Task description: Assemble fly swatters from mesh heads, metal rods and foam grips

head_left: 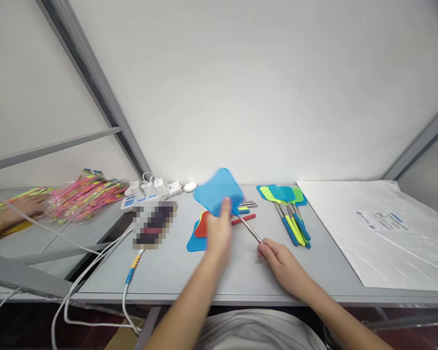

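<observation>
My left hand (219, 228), smeared by motion, pinches the lower edge of the blue fly swatter's mesh head (219, 190), with the thumb over its face. My right hand (281, 265) is closed around the lower end of the swatter's metal rod (251, 228); any grip is hidden inside the fist. Behind my left hand lie a red swatter head (201, 225) and a blue swatter head (196, 243), both partly covered. A red handle (248, 218) and several metal rods (250, 204) lie just behind the held swatter.
Several blue and green fly swatters (290, 214) are piled right of centre. A large white package (372, 243) covers the table's right side. At left are a power strip (133, 203), a pixelated object (155, 226) and cables. Beyond the frame, another person's hand (31, 205) is near bagged pink items (87, 197).
</observation>
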Demonstrator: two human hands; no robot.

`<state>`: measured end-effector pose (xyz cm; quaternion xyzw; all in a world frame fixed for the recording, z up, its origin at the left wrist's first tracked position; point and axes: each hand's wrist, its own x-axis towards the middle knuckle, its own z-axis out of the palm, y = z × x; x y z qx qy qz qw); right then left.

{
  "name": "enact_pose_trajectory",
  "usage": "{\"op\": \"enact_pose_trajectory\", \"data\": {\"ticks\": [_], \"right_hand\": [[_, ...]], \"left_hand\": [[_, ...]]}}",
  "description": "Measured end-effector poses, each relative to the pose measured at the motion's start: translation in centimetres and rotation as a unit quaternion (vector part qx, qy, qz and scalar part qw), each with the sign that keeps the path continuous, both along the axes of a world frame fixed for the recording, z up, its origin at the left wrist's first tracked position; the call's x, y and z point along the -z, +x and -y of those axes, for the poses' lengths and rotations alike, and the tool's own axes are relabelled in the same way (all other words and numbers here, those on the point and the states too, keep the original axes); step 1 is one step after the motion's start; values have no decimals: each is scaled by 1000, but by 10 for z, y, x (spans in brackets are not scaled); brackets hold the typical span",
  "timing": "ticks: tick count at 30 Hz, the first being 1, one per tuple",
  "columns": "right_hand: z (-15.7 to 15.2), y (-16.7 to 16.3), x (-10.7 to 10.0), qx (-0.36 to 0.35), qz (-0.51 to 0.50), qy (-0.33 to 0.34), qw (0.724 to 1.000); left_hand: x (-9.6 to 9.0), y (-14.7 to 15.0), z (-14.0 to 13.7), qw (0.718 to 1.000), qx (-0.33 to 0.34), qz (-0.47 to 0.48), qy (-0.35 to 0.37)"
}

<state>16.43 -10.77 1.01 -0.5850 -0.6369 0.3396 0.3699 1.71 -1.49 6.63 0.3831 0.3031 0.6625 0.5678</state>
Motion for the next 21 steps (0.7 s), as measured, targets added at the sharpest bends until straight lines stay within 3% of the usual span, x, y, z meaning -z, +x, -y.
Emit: {"op": "enact_pose_trajectory", "data": {"ticks": [2,6,10,12,14,17,18,21], "right_hand": [[-2,-3,-7,-9,-28,-7,1000],[0,1,-26,-64,-145,-92,983],[6,2,-33,-122,-343,-251,897],[7,0,-31,-133,-380,-296,866],[6,-3,-30,-120,-350,-274,888],[2,-4,-30,-47,-172,-112,978],[1,-4,-30,-18,-101,-58,993],[0,-1,-31,51,34,28,998]], "left_hand": [[12,18,19,998,53,-3,-17],[13,25,33,999,52,4,-2],[5,18,31,998,68,11,-10],[7,17,29,997,72,6,-25],[11,18,27,997,72,6,-36],[15,22,23,997,72,14,-37],[15,24,21,996,75,19,-36],[13,31,15,994,93,34,-40]]}}
